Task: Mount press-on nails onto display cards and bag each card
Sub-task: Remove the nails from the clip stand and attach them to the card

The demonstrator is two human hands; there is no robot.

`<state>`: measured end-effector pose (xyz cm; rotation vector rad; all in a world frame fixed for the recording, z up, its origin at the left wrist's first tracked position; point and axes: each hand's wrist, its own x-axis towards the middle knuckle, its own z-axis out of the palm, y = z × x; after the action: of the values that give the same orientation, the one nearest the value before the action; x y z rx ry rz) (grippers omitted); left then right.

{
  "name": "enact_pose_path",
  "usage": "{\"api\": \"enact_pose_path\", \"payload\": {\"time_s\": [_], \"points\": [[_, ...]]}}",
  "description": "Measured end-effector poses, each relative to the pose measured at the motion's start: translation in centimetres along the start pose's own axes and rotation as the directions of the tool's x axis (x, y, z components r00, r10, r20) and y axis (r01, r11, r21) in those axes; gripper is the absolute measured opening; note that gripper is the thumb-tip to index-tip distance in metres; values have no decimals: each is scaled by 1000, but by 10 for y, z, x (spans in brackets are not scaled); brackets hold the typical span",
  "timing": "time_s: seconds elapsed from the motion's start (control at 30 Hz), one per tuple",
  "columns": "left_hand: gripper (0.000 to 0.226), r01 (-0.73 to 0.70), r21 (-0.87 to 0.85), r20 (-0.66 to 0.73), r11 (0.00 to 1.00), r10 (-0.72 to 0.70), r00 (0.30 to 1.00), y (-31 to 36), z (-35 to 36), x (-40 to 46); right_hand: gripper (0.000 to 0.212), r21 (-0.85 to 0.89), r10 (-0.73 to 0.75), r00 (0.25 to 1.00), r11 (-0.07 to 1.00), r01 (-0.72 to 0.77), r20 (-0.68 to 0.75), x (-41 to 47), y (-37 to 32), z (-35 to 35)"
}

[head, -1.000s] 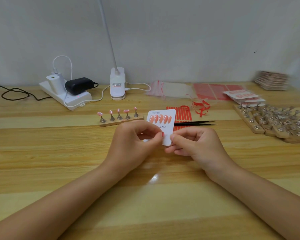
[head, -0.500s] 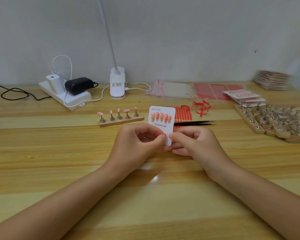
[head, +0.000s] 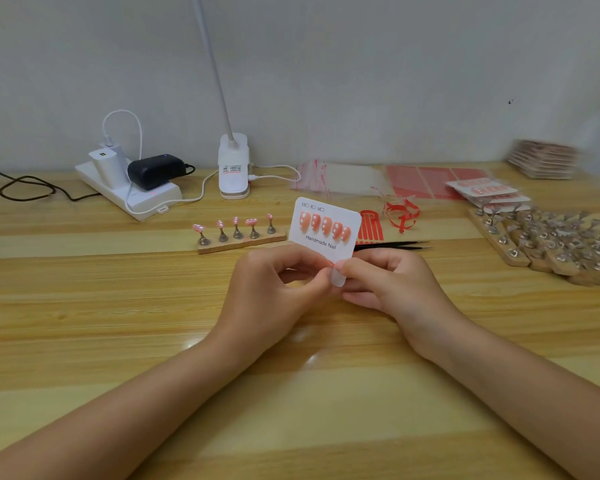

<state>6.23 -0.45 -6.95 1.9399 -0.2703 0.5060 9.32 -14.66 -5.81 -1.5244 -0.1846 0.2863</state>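
Two hands hold one white card (head: 324, 230) upright above the wooden table (head: 118, 306), near the middle of the view. The left hand (head: 274, 292) pinches the lower edge of the card with curled fingers, and the right hand (head: 388, 285) grasps the same lower corner from the other side, so the fingertips of both hands almost touch. Five orange-pink nails (head: 324, 228) sit in a row on the card, above the words "Handmade Nail". Behind the left hand, a small wooden stand (head: 241, 242) carries five more nails on metal pegs. Black tweezers (head: 392, 245) lie just behind the right hand, beside red strips (head: 369, 230). Clear bags (head: 340, 178) lie further back, near the wall. At the right, many empty wooden holders (head: 551, 247) lie close together, with some finished cards (head: 485, 192) behind them. A white power strip (head: 132, 195) and a lamp base (head: 233, 168) stand at the back.
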Motion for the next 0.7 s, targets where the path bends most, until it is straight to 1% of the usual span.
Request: {"api": "enact_pose_path", "payload": {"time_s": [0.1,0.27,0.47,0.57,0.7], "points": [[6,-77,64,8,995,76,997,-1,1,-1,26,15,20,1000,1000,-20,-3,2,0,-1],[6,-87,79,-14,993,88,996,-3,0,1,21,3,3,1000,1000,-3,-13,3,3,0],[13,-209,202,121,957,187,975,-5,-5,6,14,-50,-37,999,998,37,13,2,6,-2],[12,-282,269,213,921,228,950,-5,-11,10,16,-68,-38,999,997,40,39,2,6,-2],[9,-319,347,322,882,208,924,-5,-19,16,20,-112,-50,997,992,57,65,1,7,-2]]}}
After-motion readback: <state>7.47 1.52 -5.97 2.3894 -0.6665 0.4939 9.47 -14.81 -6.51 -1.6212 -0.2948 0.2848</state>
